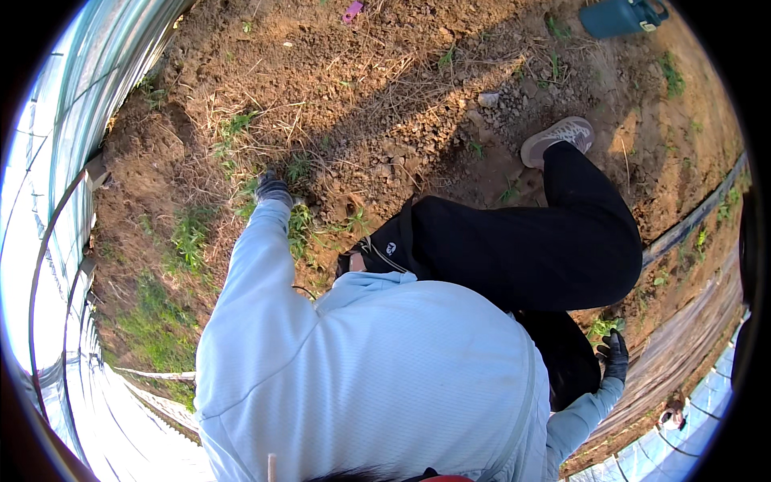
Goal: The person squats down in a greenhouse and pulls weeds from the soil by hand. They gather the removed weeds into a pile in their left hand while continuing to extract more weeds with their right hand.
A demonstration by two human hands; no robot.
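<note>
My left hand [274, 188], in a dark grey glove, reaches down to the soil among green weeds [299, 226] and dry stalks. Its fingers point away from me, and whether they grip anything is hidden. At the lower right, my right hand [614, 356], also gloved, is beside my dark-trousered leg, with its fingers bent and apart. Green leaves [604, 327] show just beyond its fingertips; no held object can be made out. Another weed patch [190, 241] grows to the left of my left hand.
A blue bottle [614, 18] lies at the upper right, and a small pink object [352, 12] at the top. Plastic sheeting [78, 78] with curved poles borders the left. A dark strip [692, 220] crosses the ground at right. My shoe [560, 140] stands on cloddy soil.
</note>
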